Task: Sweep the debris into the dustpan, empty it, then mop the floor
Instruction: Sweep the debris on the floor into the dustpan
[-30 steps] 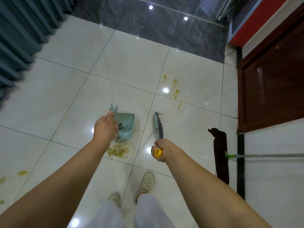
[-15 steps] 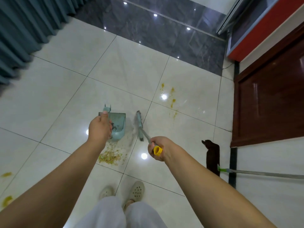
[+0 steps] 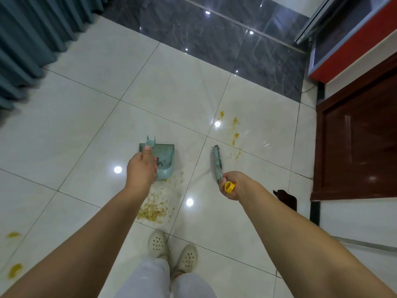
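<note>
Ideally, the left hand gripping the dustpan presses its lip flat beside the debris while the right hand, clasping the broom, sweeps inward.

Tiled floor (debris, dustpan)

Bright; ceiling-light glare spots on glossy floor; edges bowed, perhaps slightly blurred.

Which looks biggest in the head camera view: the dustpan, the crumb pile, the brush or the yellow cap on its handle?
1. Dustpan and crumb pile: too alike to rank, and a hand covers part of the dustpan.
2. Brush.
3. Yellow cap, clearly smallest.
</note>
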Action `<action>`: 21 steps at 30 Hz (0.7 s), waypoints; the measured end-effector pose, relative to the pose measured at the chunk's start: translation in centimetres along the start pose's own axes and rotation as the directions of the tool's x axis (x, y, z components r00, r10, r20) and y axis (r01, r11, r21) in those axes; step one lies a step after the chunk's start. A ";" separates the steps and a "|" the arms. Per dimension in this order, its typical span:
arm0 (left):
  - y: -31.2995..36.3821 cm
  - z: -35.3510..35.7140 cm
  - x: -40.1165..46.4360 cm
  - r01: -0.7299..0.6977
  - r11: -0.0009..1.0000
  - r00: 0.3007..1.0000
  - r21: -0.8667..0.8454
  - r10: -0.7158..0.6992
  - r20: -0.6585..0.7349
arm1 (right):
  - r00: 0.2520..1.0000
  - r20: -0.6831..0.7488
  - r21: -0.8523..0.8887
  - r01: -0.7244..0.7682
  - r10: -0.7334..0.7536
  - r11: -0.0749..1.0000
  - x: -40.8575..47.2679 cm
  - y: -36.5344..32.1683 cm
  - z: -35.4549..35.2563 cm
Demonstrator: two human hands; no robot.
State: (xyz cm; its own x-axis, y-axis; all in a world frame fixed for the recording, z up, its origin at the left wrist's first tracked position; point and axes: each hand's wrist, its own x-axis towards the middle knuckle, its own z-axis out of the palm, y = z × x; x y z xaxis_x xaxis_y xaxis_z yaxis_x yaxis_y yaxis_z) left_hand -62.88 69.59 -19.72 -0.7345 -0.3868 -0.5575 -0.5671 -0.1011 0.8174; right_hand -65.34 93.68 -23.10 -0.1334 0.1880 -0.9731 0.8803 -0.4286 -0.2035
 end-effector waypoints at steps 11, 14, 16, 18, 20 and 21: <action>2.5 -4.3 4.4 0.030 0.998 0.999 -0.050 -0.032 -0.044 | 0.999 0.047 -0.385 -0.008 0.028 0.923 -1.3 2.4 8.2; 3.5 -5.1 4.8 0.013 0.998 0.998 -0.062 -0.017 -0.058 | 0.997 0.067 -0.424 -0.012 0.044 0.905 -2.7 3.4 9.6; 4.1 -5.6 5.0 -0.007 0.997 0.997 -0.081 0.001 -0.072 | 0.996 0.069 -0.444 -0.017 0.053 0.896 -3.4 3.5 10.1; 4.8 -6.1 5.3 -0.016 0.997 0.995 -0.082 0.008 -0.103 | 0.996 0.075 -0.455 -0.010 0.049 0.891 -4.0 3.0 10.1; 5.3 -6.6 5.4 -0.023 0.997 0.993 -0.070 0.015 -0.119 | 0.997 0.075 -0.453 0.002 0.036 0.891 -4.4 2.1 9.8; 5.5 -6.7 5.6 -0.030 0.997 0.993 -0.065 0.022 -0.120 | 0.997 0.075 -0.455 0.012 0.025 0.891 -4.5 1.6 9.7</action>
State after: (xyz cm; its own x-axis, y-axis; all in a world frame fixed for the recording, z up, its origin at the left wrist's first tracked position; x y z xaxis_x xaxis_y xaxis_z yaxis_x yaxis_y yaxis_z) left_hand -67.56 60.72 -17.38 -0.6966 -0.4963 -0.5181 -0.5194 -0.1493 0.8414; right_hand -67.72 83.57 -20.05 -0.1453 0.1110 -0.9832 0.9894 0.0225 -0.1437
